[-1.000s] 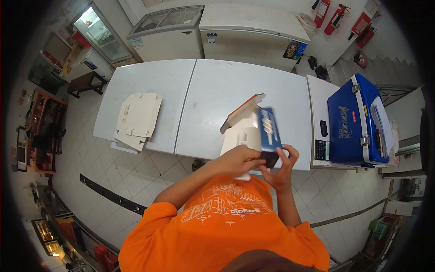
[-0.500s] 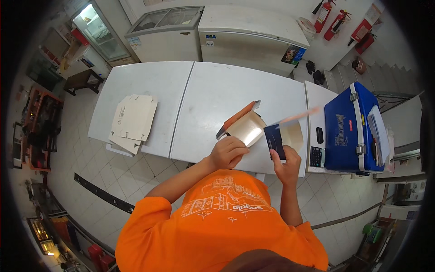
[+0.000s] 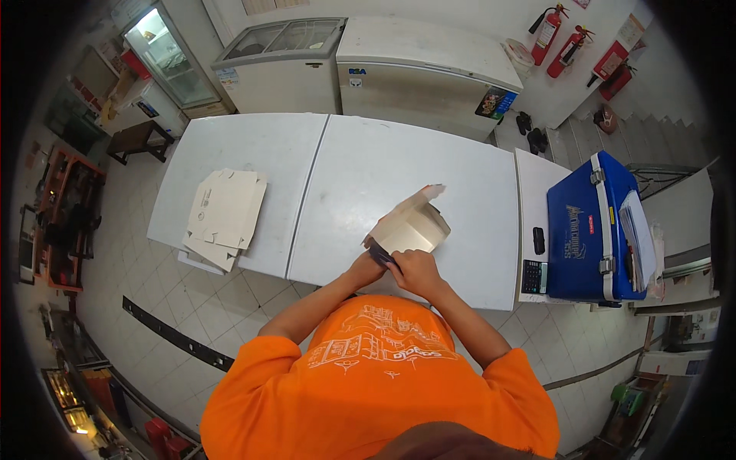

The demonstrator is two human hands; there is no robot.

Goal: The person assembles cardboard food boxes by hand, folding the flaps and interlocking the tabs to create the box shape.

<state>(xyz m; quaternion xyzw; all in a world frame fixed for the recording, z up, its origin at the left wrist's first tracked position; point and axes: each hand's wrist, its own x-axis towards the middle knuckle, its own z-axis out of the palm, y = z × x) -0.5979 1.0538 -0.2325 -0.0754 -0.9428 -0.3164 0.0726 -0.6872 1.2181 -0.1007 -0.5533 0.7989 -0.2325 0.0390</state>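
Observation:
A partly folded cardboard box (image 3: 418,228), with a pale inside and an orange and dark outside, stands tilted near the front edge of the white table (image 3: 368,165). Its lid side is raised at the far end. At its near left corner, my left hand (image 3: 366,271) is closed on a dark blue flap, with the fingertips partly hidden. My right hand (image 3: 418,273) is beside it, fingers curled over the box's near edge and the same corner. Farther left lies a stack of flat, unfolded cardboard box blanks (image 3: 224,207), plain side up.
A blue cooler box (image 3: 571,230) stands at the right end, with papers on its side. Next to it are a calculator (image 3: 534,277) and a small black object (image 3: 538,241). Chest freezers (image 3: 418,96) line the far side. A wooden stool (image 3: 140,136) is at far left.
My right hand has moved left, bringing the box's dark blue panel in toward the left hand. Both hands now meet at the box's near corner, and the box's raised panels have folded inward.

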